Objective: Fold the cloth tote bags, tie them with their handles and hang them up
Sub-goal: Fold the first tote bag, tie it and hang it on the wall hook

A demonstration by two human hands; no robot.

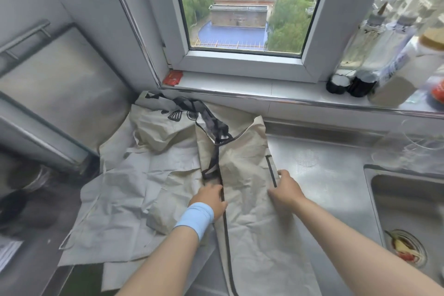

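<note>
Tote bag [242,175] pinched at its side edges by left hand [211,198] and right hand [286,191]; print on rear bag [165,127] unreadable.

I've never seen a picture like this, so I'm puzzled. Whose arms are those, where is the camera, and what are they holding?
No machine here: those are a person's two arms. The camera sits on the person's head, looking down, so you see what they see. The left hand, wearing a blue wristband, and the right hand each hold one side edge of a beige tote bag with black trim. It lies on a steel counter below a window. More beige bags lie crumpled to its left; a sink is on the right.
</note>
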